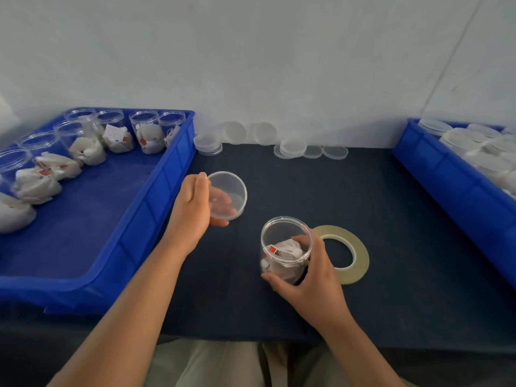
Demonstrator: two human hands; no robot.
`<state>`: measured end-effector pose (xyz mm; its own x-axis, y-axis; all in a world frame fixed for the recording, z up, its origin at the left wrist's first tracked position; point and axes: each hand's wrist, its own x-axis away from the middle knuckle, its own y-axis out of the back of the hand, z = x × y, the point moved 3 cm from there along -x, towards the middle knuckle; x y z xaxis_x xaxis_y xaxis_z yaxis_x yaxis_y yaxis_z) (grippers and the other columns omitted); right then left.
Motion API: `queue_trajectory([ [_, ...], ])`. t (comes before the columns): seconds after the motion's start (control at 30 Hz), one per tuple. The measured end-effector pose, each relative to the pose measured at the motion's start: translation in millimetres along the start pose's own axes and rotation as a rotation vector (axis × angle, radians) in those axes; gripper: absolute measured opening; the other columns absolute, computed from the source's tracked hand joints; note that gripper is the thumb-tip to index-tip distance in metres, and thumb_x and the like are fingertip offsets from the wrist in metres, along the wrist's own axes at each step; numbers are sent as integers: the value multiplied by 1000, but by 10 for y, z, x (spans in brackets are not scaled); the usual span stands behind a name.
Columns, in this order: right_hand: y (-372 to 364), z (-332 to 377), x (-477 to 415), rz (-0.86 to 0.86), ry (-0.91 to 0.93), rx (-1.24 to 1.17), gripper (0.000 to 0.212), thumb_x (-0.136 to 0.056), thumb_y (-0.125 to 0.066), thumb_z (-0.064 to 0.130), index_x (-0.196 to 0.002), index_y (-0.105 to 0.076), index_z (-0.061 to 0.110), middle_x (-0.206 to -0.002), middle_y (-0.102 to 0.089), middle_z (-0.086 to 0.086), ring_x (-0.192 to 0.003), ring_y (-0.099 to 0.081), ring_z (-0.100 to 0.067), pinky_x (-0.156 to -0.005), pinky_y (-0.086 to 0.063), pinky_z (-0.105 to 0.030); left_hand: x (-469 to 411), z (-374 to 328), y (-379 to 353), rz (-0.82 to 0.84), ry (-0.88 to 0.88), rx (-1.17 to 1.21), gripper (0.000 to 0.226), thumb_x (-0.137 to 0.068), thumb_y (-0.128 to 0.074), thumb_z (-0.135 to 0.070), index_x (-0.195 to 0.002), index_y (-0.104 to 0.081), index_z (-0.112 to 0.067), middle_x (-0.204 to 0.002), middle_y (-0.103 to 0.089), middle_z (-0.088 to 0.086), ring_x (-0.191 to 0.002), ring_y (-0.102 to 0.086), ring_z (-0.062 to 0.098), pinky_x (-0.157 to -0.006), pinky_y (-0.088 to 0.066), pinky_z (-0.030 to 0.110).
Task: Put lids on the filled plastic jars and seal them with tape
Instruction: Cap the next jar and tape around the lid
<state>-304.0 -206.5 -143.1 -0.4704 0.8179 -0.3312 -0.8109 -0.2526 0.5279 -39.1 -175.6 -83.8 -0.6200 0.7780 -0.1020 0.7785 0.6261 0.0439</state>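
Gripping the open jar [284,247] just left of the tape roll [344,254], the right hand [312,277] wraps it; left hand [195,208] pinches a lid [230,191].

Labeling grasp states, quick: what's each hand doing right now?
Left hand: closed, holding a clear lid.
Right hand: closed, gripping the filled, unlidded jar.

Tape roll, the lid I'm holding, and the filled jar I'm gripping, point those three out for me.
Tape roll [339,232]: head view, far side of its flat ring.
Held lid [230,185]: head view, upper part of its clear face.
Filled jar [282,259]: head view, its clear side wall.
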Motion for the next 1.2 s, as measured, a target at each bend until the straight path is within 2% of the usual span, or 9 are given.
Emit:
queue_trajectory([
  [0.13,0,-5,0,5,2,-2,99,-67,-82,75,-148,-32,47,-131,-52,33,-126,-54,4,-97,-49,-16,267,203,31,13,-3,-305,12,-101,-55,-54,-113,-59,-54,-98,-68,-10,-67,-71,7,-50,-52,21],
  [0.3,-9,-19,-4,7,5,12,100,-68,-84,71,-149,-33,40,-131,-53,30,-126,-54,2,-98,-48,-14,472,592,113,275,198,-836,106,-62,-84,-76,-151,-35,-46,-137,-35,-12,-110,-49,5,-92,-44,27],
  [0.47,-4,0,-6,2,14,11,100,-68,-81,73,-149,-33,39,-130,-51,31,-125,-53,5,-98,-45,-9,509,517,-1,265,-138,-1356,96,-88,-45,-84,-162,-25,-26,-151,-41,-3,-124,-58,19,-80,-50,33],
  [0.53,-4,2,0,1,24,13,99,-69,-81,72,-149,-35,36,-130,-52,30,-125,-54,3,-97,-46,-10,508,379,-40,288,-148,-1318,79,-96,-27,-80,-157,-35,-31,-144,-54,-1,-123,-59,17,-83,-51,37],
  [0.67,-5,24,10,0,38,8,92,-72,-78,74,-146,-29,49,-138,-45,38,-128,-49,12,-96,-42,-3,551,-42,-147,199,-164,-788,63,-95,-19,-77,-112,-58,-31,-112,-66,-7,-94,-64,10,-80,-55,38],
  [0.77,2,50,6,7,47,-2,96,-73,-78,74,-145,-17,62,-138,-46,38,-125,-53,11,-93,-45,-5,625,-316,-295,284,-220,-690,77,-87,-20,-94,-118,-57,-34,-107,-62,-19,-93,-65,4,-77,-58,36],
  [0.83,-8,25,11,12,54,-14,99,-75,-79,72,-151,-19,56,-137,-51,33,-124,-57,5,-95,-52,-13,678,-407,-407,406,-215,-745,78,-81,-30,-98,-140,-42,-48,-123,-51,-36,-110,-60,-4,-87,-53,31],
  [0.93,-33,-26,17,20,41,-14,106,-77,-80,71,-159,-20,40,-144,-52,25,-128,-58,1,-98,-57,-25,713,-473,-564,491,-328,-972,104,-71,-42,-102,-156,-27,-44,-144,-37,-31,-120,-44,-8,-88,-45,26],
  [1.2,-32,29,-3,-22,54,-37,95,-74,-82,71,-142,-15,70,-130,-51,38,-119,-59,6,-86,-51,-9,682,-664,-912,532,-521,-1344,104,-65,-48,-101,-139,-55,-28,-132,-53,-15,-117,-55,9,-84,-47,29],
])
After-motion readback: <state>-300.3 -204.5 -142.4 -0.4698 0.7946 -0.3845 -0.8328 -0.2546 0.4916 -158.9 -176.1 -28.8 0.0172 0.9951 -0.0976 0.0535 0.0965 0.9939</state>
